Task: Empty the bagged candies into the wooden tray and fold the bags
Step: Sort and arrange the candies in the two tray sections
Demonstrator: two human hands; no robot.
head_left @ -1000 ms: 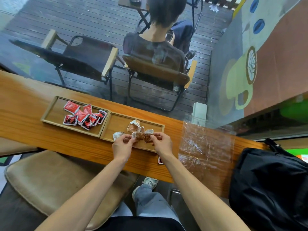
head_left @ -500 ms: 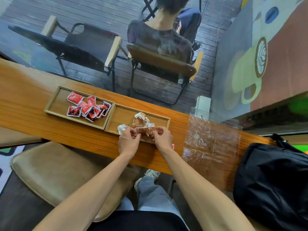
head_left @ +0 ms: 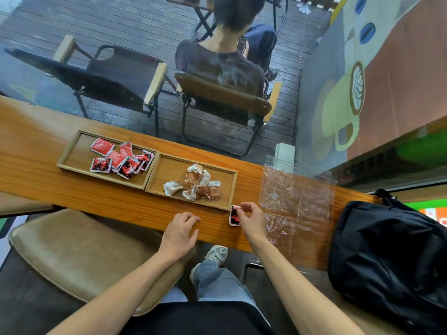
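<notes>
Two wooden trays sit side by side on the long wooden counter point(head_left: 36, 165). The left tray point(head_left: 70, 155) holds several red candy packets point(head_left: 121, 158). The right tray point(head_left: 169, 165) holds several brown and white candy packets point(head_left: 199, 186). One red and black packet point(head_left: 234, 216) lies on the counter just outside the right tray's near right corner; my right hand point(head_left: 251, 220) pinches its edge. My left hand point(head_left: 180, 232) rests on the counter's near edge with relaxed fingers, holding nothing. Clear empty plastic bags point(head_left: 295, 197) lie flat to the right.
A black backpack point(head_left: 391, 259) sits at the right end of the counter. A tan cushioned stool point(head_left: 72, 252) stands below on the left. Beyond the glass, a person sits in a folding chair point(head_left: 225, 102), beside an empty chair point(head_left: 108, 76).
Both hands have left the brown packets in the right tray and drawn back. My right hand moved right to the red and black packet on the counter; my left hand dropped to the counter edge.
</notes>
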